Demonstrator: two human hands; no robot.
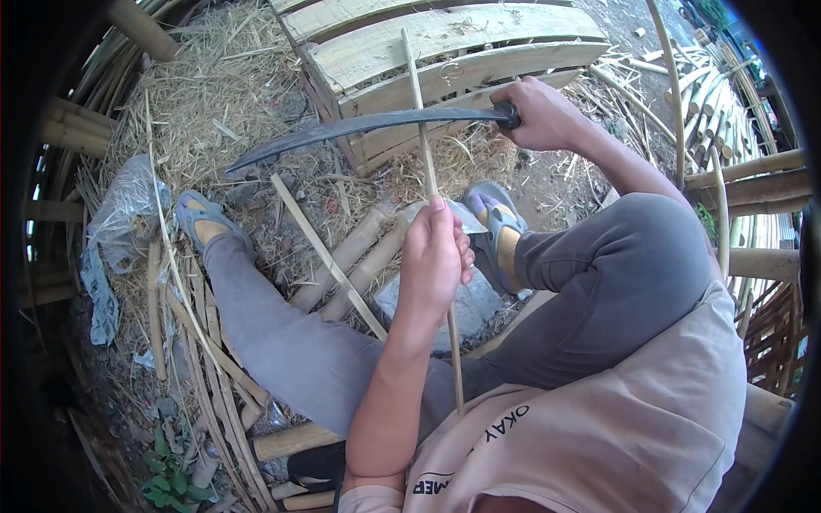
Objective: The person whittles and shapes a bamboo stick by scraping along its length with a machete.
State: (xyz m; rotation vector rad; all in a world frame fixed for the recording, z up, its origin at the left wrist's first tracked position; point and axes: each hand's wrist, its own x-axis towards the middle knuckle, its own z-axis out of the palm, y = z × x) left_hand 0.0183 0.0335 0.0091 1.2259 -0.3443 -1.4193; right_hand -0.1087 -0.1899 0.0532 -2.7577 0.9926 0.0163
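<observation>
Soft, even daylight lit the scene with faint shadows and no glare, while fisheye distortion bent the edges into a black rim and focus stayed sharp.

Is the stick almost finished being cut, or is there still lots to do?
Some looks done: shavings cover the ground and cut strips lie by the leg. In hand now: the left hand holds a thin bamboo strip upright while the right hand draws the long curved blade across it. Left: uncut bamboo poles near the feet.
</observation>
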